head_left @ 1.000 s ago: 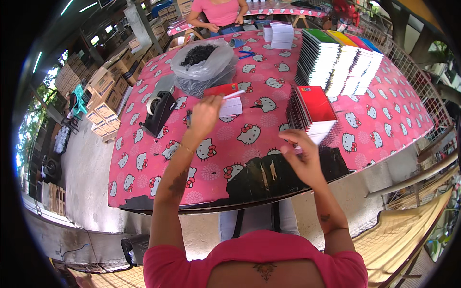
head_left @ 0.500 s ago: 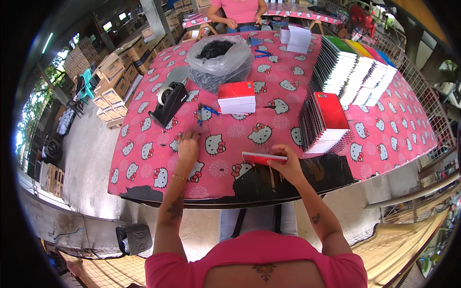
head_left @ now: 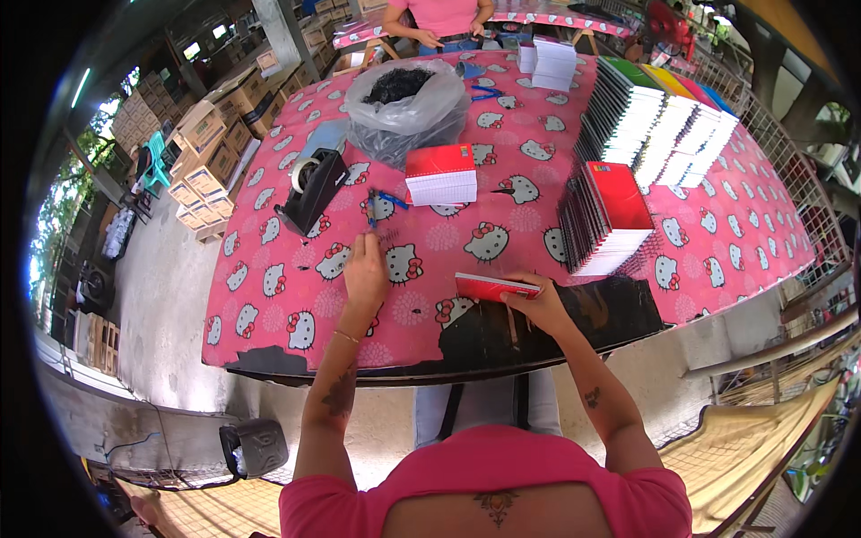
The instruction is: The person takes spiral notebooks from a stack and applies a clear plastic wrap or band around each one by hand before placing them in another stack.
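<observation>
A thin red notebook (head_left: 484,287) is gripped by my right hand (head_left: 536,303) above the table's near edge, thumb on one side and fingers behind. My left hand (head_left: 366,273) reaches forward over the pink cloth with its fingers drawn together; what they pinch is hidden. A small dark wire coil (head_left: 388,236) shows right beside these fingertips. Just beyond lie blue-handled pliers (head_left: 373,211). A short stack of red notebooks (head_left: 440,177) stands farther on. Right of my right hand is a taller stack of red spiral notebooks (head_left: 619,215).
A black tape dispenser (head_left: 314,193) stands at left, near a plastic bag (head_left: 408,112) of black coils. Tall stacks of notebooks (head_left: 659,121) fill the far right, white paper blocks (head_left: 553,65) the back. Another person (head_left: 439,22) stands across the table. Cartons (head_left: 211,148) line the left.
My left hand has moved forward and slightly right, toward the coil and pliers, its fingers closer together. The notebook in my right hand has tilted a little, showing more of its red cover.
</observation>
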Demonstrator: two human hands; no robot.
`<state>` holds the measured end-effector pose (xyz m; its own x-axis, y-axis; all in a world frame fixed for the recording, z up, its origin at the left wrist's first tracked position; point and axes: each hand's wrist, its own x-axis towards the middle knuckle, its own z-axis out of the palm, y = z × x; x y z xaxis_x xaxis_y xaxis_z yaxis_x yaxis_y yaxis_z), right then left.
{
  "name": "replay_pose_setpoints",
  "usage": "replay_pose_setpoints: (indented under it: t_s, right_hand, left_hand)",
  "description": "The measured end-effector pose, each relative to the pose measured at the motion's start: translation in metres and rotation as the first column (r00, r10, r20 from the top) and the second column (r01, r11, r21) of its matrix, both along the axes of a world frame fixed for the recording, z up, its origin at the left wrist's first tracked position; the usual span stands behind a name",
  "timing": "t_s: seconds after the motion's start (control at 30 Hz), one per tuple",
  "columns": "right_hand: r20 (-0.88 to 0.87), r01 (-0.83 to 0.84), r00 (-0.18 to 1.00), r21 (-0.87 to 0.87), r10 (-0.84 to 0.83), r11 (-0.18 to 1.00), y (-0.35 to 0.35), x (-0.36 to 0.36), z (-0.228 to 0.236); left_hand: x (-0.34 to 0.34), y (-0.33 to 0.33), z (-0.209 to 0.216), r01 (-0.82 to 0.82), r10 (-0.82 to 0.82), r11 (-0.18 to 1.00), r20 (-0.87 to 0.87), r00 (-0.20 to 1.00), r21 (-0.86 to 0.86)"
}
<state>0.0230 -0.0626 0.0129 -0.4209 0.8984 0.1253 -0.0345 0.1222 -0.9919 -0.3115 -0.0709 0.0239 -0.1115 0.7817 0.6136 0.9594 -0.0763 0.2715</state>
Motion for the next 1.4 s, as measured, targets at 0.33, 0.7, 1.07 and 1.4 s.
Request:
replay_pose_setpoints:
  t_s: [0.33,0.7,1.07,1.4]
  right_hand:
    - [0.059,0.011,0.998,-0.024,-0.009,1.0,-0.001,-0.001,0.001]
    - [0.215,0.377,0.759,0.625,-0.615,0.684,0.001,-0.002,0.002]
    - [0.493,-0.577,0.584,-0.307,0.645,0.757,-0.186,0.052,-0.062]
    - [0.477,-0.608,0.446,-0.46,0.757,0.648,-0.165,0.055,-0.054]
  left_hand:
    - [0.075,-0.048,0.031,0.373,-0.299,0.927,0.562,0.771,-0.019]
    - [0.081,-0.042,0.013,0.271,-0.252,0.949,-0.129,0.959,0.159]
    - [0.126,-0.237,-0.064,0.843,-0.202,0.182,0.82,0.536,-0.506]
    - [0.119,-0.226,-0.087,0.856,-0.124,-0.038,0.852,0.508,-0.516]
